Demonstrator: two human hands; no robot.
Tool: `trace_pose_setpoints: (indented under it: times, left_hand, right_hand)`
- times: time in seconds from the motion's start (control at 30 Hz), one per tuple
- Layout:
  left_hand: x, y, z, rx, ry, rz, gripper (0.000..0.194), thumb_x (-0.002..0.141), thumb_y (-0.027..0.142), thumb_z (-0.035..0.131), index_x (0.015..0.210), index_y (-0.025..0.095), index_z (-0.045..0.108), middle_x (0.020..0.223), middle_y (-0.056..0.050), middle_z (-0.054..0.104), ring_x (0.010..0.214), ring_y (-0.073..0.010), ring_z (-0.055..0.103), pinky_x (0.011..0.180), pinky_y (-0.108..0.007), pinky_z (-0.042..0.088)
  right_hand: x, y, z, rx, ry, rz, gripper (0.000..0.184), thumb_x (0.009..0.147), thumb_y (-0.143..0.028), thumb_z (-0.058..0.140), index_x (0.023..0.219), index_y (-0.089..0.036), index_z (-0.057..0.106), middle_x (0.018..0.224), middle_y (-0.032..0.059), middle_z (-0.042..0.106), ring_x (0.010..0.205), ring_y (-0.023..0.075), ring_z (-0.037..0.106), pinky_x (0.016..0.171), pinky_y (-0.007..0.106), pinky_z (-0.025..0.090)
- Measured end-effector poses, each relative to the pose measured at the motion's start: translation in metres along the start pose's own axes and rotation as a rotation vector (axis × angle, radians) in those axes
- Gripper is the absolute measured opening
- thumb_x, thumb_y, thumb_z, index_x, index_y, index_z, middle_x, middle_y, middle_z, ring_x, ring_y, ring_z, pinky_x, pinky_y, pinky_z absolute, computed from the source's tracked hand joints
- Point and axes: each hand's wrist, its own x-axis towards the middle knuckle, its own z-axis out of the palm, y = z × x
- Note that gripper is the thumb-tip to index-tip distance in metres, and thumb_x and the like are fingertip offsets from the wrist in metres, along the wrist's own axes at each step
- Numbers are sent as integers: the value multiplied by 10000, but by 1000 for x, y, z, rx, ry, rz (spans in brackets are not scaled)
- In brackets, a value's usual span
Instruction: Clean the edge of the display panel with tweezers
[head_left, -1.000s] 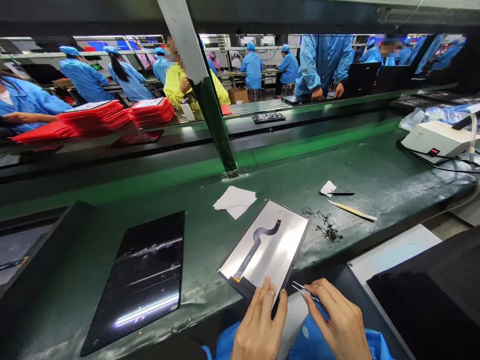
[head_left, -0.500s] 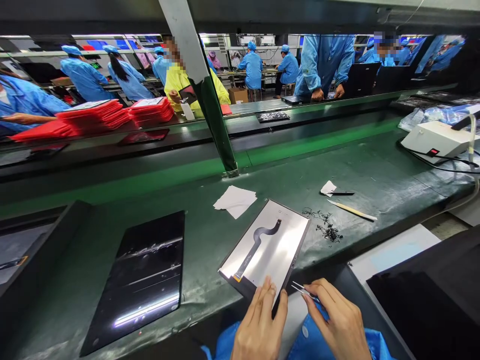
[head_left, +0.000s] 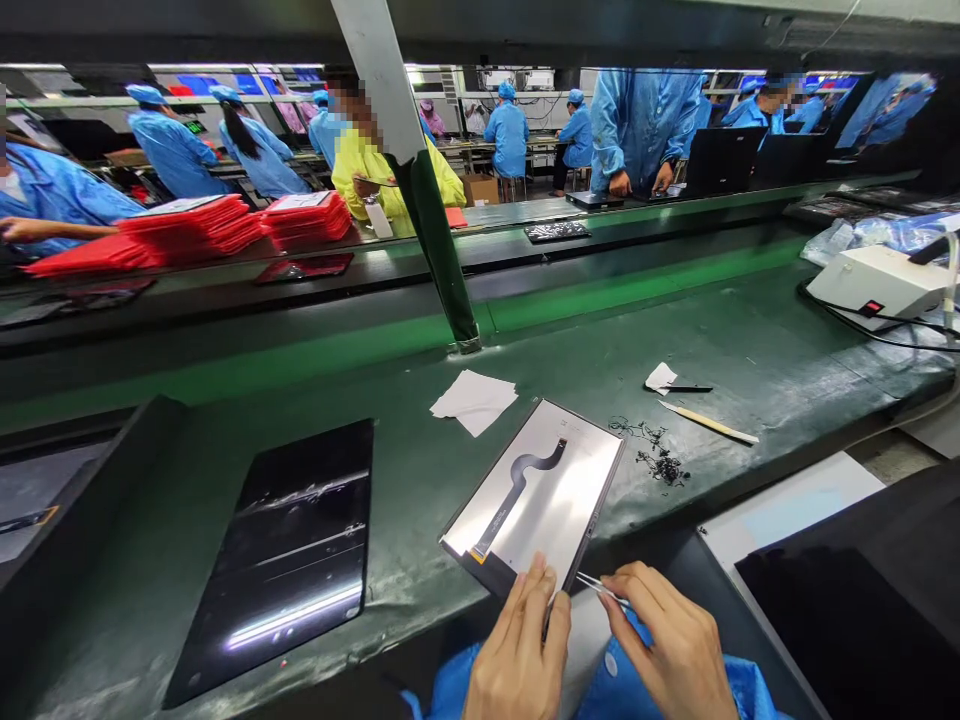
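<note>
A silvery-backed LCD panel with a dark wavy flex cable lies face down at the bench's front edge, its near corner overhanging. My left hand grips that corner, fingers flat on the back and thumb along the right side. In my right hand a pair of thin metal tweezers is pinched, tips at the panel's right edge close to my left thumb. Whether the tips hold anything is too small to tell. Black shreds lie in a small heap right of the panel.
A glossy black glass panel lies to the left, beside a dark tray. White paper sheets, a yellowish pointed stick and a black tool are behind. A green post rises mid-bench; a white device stands right.
My right hand has moved slightly left, bringing the tweezer tips from just off the panel to its edge. My left hand keeps its grip. The whole view has shifted a little.
</note>
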Motion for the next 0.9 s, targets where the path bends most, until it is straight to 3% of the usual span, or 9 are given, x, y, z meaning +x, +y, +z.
trace_pose_setpoints:
  times: [0.57,0.9]
  left_hand:
    - [-2,2,2,-14,-50,-23,306,925,7,389,1050,70,661,1069,-130,744,1119,-234,693,1033,-306,510]
    - [-3,2,3,-4,-38,-4,301,916,-3,398,1063,50,655,1076,-144,741,1110,-261,696,995,-325,533]
  right_hand:
    - [-5,4,3,-44,-100,-25,209,1002,-149,464,990,-202,666,816,46,718,662,161,673,607,248,505]
    - [9,-5,-1,-118,-66,-42,355,1029,-185,398,764,-224,632,660,10,646,558,136,627,541,231,474]
